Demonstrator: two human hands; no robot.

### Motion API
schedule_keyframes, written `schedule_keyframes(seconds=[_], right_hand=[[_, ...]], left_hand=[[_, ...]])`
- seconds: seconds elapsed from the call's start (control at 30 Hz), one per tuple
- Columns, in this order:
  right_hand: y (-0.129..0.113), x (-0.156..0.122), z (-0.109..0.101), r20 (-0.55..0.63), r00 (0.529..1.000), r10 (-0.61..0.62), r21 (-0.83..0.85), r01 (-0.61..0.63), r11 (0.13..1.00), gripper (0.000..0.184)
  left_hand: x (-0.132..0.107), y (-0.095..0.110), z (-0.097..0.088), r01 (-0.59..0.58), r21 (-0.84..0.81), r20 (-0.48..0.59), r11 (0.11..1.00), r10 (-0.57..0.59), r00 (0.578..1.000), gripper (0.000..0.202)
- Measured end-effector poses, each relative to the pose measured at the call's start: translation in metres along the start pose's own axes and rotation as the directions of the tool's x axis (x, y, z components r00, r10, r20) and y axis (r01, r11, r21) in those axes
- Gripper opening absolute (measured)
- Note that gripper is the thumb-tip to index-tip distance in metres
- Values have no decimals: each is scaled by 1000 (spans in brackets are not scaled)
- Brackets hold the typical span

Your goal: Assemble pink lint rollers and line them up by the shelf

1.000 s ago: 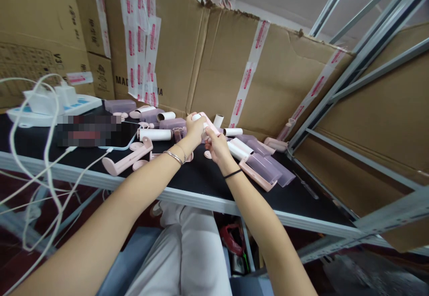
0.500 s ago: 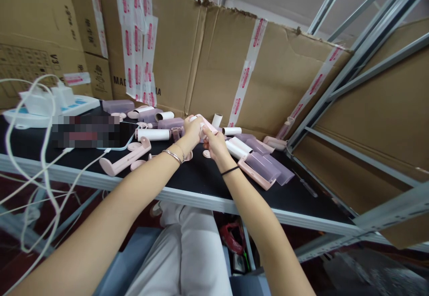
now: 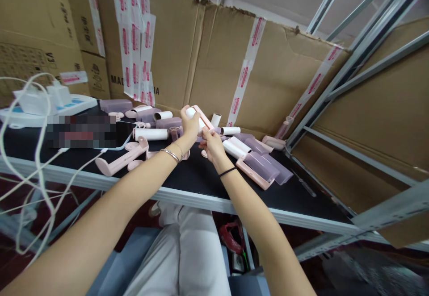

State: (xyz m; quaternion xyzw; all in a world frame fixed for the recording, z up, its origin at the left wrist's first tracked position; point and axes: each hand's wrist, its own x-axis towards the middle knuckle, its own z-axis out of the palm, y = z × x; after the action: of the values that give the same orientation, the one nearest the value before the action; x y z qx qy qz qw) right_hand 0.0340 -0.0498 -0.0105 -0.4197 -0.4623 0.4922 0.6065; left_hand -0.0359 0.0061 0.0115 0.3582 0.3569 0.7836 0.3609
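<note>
My left hand (image 3: 189, 125) is wrapped round a pink lint roller with a white roll (image 3: 198, 116), held up over the black tabletop (image 3: 187, 177). My right hand (image 3: 211, 146) is closed just below and to the right of it, its fingertips pinching the roller's lower pink end. Around the hands lie several loose white rolls (image 3: 151, 134), pink handles (image 3: 117, 162) and translucent purple covers (image 3: 264, 164).
A phone (image 3: 85, 131) and a white power strip with chargers (image 3: 43, 104) sit at the table's left, with white cables (image 3: 36, 162) hanging over the front edge. Taped cardboard walls (image 3: 214, 68) close off the back and right, with a metal rack frame (image 3: 338, 86).
Both hands have lifted the roller slightly and turned it, so the white roll now faces up more. The view has drifted a little to the right.
</note>
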Motion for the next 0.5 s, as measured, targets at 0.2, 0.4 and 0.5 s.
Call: schedule_keyframes(seconds=[0.2,0.4,0.5], right_hand=[[-7,-7,-1,-19,1000,9,93,-7,996,33],[-5,-7,-1,25,1000,1,96,-3,995,35],[-2,-7,0,47,999,-28,116,22,993,37]], left_hand=[[3,-2,-1,-27,28,17,999,27,999,51],[5,-4,-5,36,-19,0,999,-36,999,39],[1,-3,-5,113,-51,26,992,-112,993,36]])
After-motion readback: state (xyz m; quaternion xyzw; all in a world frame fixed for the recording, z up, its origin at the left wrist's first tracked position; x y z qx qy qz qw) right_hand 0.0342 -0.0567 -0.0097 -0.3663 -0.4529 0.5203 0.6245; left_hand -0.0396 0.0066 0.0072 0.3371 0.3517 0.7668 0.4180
